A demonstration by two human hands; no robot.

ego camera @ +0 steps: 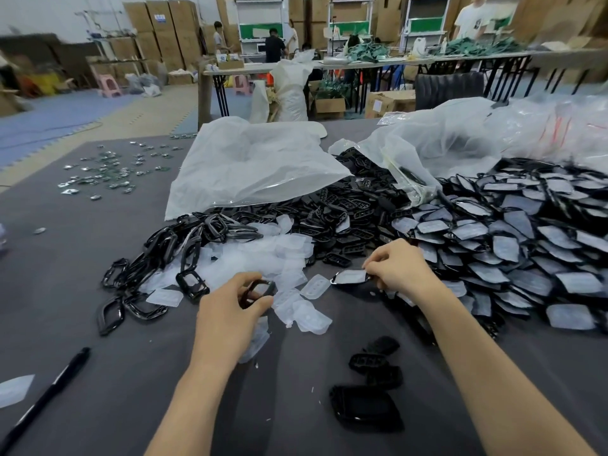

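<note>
frame (pixel 260 286) sits gripped in your left hand (pixel 227 309); right hand (pixel 401 268) pinches a shell (pixel 350 277). line up their edges squarely before pressing.

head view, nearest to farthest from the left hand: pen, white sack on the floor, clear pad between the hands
1. clear pad, just right of the left hand
2. pen, on the table at lower left
3. white sack, far back past the table
</note>
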